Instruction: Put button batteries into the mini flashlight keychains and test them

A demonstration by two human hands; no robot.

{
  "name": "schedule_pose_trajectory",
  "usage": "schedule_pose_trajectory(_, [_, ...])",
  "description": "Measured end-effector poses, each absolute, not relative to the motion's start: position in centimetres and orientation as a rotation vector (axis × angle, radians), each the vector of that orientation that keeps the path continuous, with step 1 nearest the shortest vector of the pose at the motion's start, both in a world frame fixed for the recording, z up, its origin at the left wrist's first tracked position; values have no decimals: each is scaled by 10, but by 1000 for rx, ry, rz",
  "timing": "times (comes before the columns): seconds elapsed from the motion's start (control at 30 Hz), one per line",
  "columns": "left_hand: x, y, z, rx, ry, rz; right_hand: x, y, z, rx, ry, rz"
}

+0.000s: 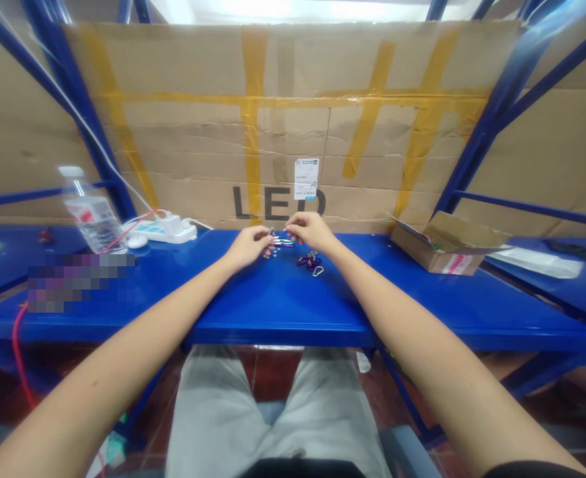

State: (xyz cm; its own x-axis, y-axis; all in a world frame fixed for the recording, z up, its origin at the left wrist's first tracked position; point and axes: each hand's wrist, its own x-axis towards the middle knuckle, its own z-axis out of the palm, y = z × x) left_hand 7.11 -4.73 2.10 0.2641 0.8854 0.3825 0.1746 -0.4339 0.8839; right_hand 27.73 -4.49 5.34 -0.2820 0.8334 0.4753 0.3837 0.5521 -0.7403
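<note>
setting: blue metal shelf bench (283, 302) backed by a taped cardboard sheet (283, 119) printed "led", blue uprights at either side. item 1: left hand (247, 247), fingers pinched narrow on the end of a small cluster of coloured metal clips (281, 241) held just above the bench, back centre. item 2: right hand (311, 230), fingertips likewise closed on the same cluster from the other side; the two hands nearly touch. whether the clips in hand are already linked to one another is too small to tell. item 3: loose pile of carabiner clips (311, 261), purple and silver, lying on the bench just in front of the right hand, untouched; judged as stock not yet handled, so the work reads as partway, with several pieces left. item 4: open cardboard box (444, 247), right, well apart. item 5: white power strip (166, 229) and plastic water bottle (91, 212), left rear.
</note>
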Motion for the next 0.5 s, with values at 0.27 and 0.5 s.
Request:
schedule_pose_trajectory(0.27, [72,-57,22,2002,1019,1074,270,-49,52,-906,-1982,536])
schedule_pose_trajectory(0.5, [67,-58,24,2305,1086,1087,274,-51,52,-920,-2155,331])
